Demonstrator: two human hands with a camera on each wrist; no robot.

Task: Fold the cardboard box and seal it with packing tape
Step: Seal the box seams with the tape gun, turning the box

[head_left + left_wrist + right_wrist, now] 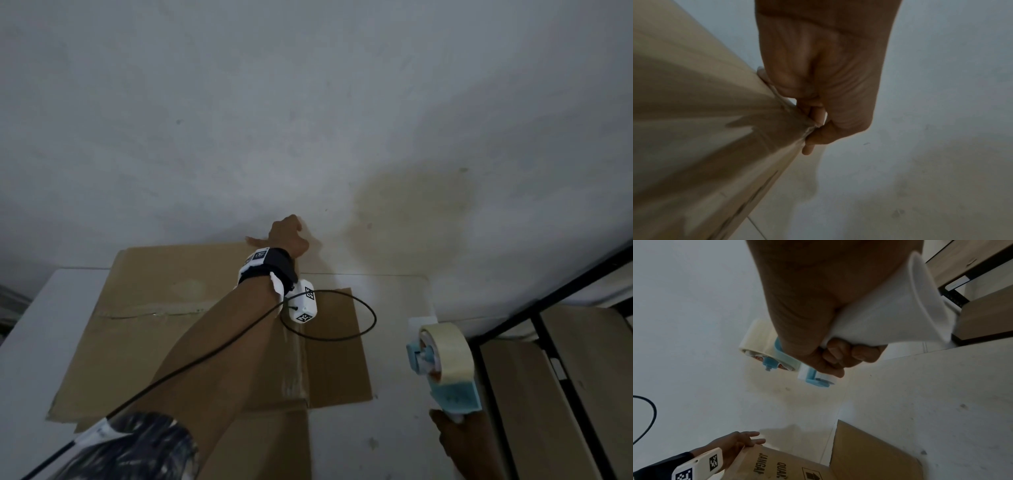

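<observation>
— What do we have nearest to us?

— Our right hand (pixel 460 437), low at the right, fingers wrapped round the white handle of the tape dispenser (pixel 445 366). Its frame is light blue and it carries a roll of pale packing tape (pixel 447 346), held up off the white table (pixel 411 431) and apart from the carton.

— And the cardboard box (pixel 164 329)?

— It lies on the table in front of us, plain brown, creased, with one flap (pixel 337 346) spread flat to the right and an old strip of clear tape glinting along a seam.

— Any writing?

— In the right wrist view we read "JANGA" and "QUA" in black capitals, both cut off, beside an arrow symbol.

— Where is our left hand (pixel 287 236)?

— Stretched out to the box's far edge by the wall (pixel 308 102). The left wrist view shows our fingers (pixel 813 113) curled over that edge, pinching cardboard and loose tape there.

— To the far right?

— Wooden panels in a black frame (pixel 561 377).
</observation>
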